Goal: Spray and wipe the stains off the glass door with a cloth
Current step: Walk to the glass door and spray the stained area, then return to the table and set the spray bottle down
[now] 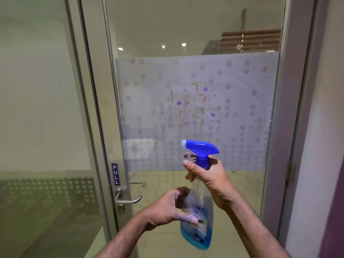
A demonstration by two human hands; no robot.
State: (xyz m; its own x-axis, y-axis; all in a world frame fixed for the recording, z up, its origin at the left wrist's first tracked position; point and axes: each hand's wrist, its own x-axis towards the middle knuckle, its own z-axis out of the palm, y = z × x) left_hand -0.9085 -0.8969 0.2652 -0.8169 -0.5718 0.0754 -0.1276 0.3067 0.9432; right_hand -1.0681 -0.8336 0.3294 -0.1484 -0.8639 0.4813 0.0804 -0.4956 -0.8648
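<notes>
While you stand facing the door, start at the left: a fixed pane of frosted, dot-patterned glass [46,192], then the grey metal door frame carrying a small blue PULL sign [115,174] and, just below it, a brushed steel lever handle [128,199]. Next comes the tall glass door with its frosted dotted band [149,101], and on that band sit the orange-brown drips and purple blots of stain [191,107], above and slightly left of your hands.

Your left hand [167,209] is low, palm turned right, its fingers [191,218] loosely curled against the lower body of the clear plastic spray bottle with blue liquid and a blue trigger head [200,202], steadying rather than clamping it. Your right hand [210,175] is higher and nearer the stains, wrapped firmly round the bottle's neck with the forefingers on the trigger. The bottle's long axis runs nearly upright, tilted a little, and its pale nozzle points left and toward the glass, below the stained patch. I judge that spraying is the step in hand, and that you need to raise the nozzle to meet the stains. No cloth is in view. At far right stands the purple wall [331,164].
</notes>
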